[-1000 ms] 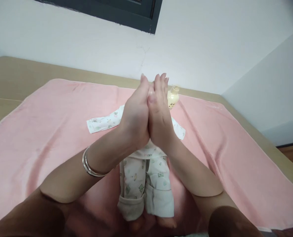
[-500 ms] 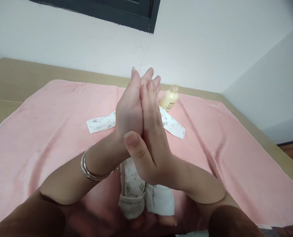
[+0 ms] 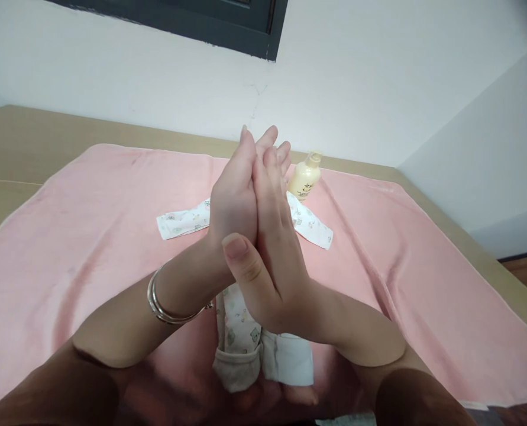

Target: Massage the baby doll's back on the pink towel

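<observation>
My left hand [image 3: 234,204] and my right hand [image 3: 278,254] press together palm to palm, fingers stretched forward and my right thumb lying across the left wrist. Neither visibly holds anything. Silver bangles [image 3: 159,305] circle my left wrist. Beneath the hands lies a small baby-like figure in a white patterned outfit [image 3: 241,325], its sleeves spread to both sides and its trouser cuffs turned up; bare feet [image 3: 301,394] show below. My hands hide its head and trunk. Just beyond them stands a pale yellow pump bottle [image 3: 305,177].
A pink blanket [image 3: 112,236] with some folds covers most of the wooden table [image 3: 28,136]. Behind it rises a white wall [image 3: 356,83] with a dark frame [image 3: 228,26] at the top. Another wall meets it on the right.
My pressed hands have shifted very slightly, the left fingertips a little to the right and lower. The bottle and the clothed figure stay where they were.
</observation>
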The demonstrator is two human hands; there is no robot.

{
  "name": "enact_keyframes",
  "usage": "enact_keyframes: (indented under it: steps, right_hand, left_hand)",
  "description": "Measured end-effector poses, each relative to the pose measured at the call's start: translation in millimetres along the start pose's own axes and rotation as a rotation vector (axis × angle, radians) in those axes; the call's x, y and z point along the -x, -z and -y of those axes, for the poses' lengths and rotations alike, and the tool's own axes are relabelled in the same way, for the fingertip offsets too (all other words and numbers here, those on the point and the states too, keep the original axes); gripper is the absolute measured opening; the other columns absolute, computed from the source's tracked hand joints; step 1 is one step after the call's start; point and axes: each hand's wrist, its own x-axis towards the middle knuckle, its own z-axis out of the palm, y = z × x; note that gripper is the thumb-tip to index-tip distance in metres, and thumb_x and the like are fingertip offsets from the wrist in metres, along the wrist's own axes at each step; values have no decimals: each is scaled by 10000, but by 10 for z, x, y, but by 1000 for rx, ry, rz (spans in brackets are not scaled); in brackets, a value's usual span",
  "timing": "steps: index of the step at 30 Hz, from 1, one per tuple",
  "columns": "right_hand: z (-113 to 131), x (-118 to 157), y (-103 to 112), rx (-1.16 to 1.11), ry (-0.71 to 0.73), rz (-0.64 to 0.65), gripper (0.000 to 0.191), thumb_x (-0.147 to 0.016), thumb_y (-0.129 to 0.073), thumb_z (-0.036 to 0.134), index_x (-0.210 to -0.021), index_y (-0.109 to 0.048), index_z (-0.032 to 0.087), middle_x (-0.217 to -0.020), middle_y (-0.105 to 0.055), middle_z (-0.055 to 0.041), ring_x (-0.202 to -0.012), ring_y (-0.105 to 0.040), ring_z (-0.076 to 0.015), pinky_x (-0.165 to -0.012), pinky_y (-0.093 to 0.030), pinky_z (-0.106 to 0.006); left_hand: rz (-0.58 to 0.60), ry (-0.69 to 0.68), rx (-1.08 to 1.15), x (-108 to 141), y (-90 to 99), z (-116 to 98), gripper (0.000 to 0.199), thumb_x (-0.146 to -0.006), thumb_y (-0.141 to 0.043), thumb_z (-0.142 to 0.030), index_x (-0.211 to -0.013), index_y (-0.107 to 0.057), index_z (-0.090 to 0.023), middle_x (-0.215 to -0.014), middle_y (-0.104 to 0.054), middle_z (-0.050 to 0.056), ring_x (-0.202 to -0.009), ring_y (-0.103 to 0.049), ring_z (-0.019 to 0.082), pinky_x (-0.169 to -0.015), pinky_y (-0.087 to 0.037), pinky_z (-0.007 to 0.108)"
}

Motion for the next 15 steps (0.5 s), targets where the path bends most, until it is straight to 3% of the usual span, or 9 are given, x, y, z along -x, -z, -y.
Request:
enact_keyframes:
  steps: [6, 11, 15]
  right_hand:
    - [6, 26, -4, 18, 11, -20, 685, -1020, -46, 636, -1563, 242, 333, -1720, 44, -30, -1575, 153, -216, -1341, -13, -531]
    - [-19, -20, -18, 19, 14, -25, 746, -1027, -82, 625, -1593, 188, 221, -1719, 68, -92, -1573, 164, -222, -1338, -5, -512]
    - [42, 123, -42, -49, 92, 5, 765, -1043, -278, 518, -1604, 199, 312, -1711, 126, 63, -1579, 152, -226, -1337, -7, -540]
  left_hand:
    - [-3, 4, 26, 31, -14, -9, 563, -1075, -202, -526, -1566, -355, -296, -1554, -501, -44, -1540, -250, 187, -1236, -255, 281]
    - [2, -10, -10, -13, -52, 10, 578, -1074, -155, -527, -1567, -343, -291, -1563, -487, -52, -1540, -250, 171, -1254, -224, 309]
    - [-16, -56, -27, 169, 72, 46, 558, -1078, -161, -471, -1554, -377, -277, -1575, -472, -70, -1524, -310, 155, -1270, -240, 296]
